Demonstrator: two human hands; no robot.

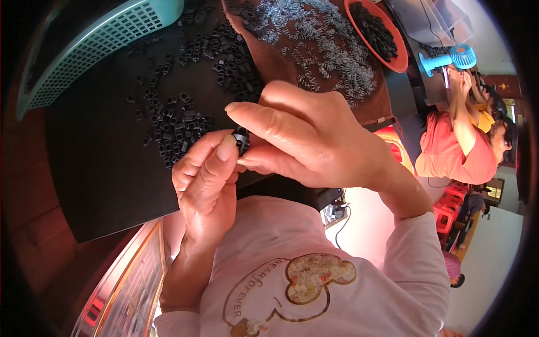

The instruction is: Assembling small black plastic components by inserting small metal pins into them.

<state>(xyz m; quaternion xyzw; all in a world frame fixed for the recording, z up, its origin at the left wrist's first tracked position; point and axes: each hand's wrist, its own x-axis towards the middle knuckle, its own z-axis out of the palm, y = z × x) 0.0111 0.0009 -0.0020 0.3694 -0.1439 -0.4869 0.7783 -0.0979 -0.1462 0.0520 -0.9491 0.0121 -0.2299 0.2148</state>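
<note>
Between the thumb and fingers of my left hand is a small black plastic barrel piece with a rounded opening, resembling part of a cord lock. My right hand meets it from the right. Its thumb and a partly hidden finger close on the piece, while the index finger stretches above it. Just beyond my hands, many loose black barrel pieces lie scattered on the dark tabletop. Farther back, a heap of small metal coil springs spreads over a brown cloth.
A teal plastic basket stands at the far left. An orange-red bowl of black pieces sits at the back right, near a clear plastic bin and a blue fan. Seated people and red stools are to the right.
</note>
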